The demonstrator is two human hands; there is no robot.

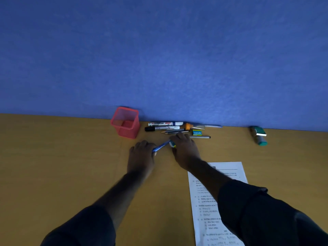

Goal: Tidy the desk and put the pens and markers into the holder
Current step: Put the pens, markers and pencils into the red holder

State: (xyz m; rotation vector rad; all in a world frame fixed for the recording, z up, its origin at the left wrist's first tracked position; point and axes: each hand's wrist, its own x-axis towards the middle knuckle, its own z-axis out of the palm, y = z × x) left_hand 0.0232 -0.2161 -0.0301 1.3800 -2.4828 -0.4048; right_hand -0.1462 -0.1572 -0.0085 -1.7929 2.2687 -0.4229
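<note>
Head view: the left hand (142,153) curls round the lower end of a blue pen (161,145); the right hand (182,148) pinches a small blue-green thing at the pen's other end, mostly hidden under its fingers. The red holder (125,123) stands against the blue wall, markers (165,126) and pencils (174,131) just beside it. A printed sheet (209,206) is partly covered by the right arm and cut off below
</note>
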